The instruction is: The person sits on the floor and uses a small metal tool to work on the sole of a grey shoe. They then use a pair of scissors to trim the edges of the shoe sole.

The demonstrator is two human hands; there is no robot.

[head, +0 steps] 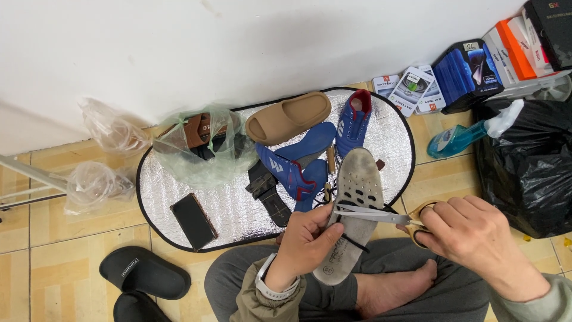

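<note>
left hand (307, 238) grips insole (354, 209) | right hand (471, 229) grips scissors (381, 217), blades across insole | no cut visible yet

Grey perforated insole (356, 197), blue shoe (354, 122), tan slide (288, 117), silver quilted mat (238, 209)

Single head-worn view, looking steeply down from above a seated person's lap toward the floor and the base of a white wall (238, 42) at twelve o'clock. Close range: crossed legs (381, 286) at six o'clock, silver mat (238, 209) just beyond. No second view to overlap.
</note>
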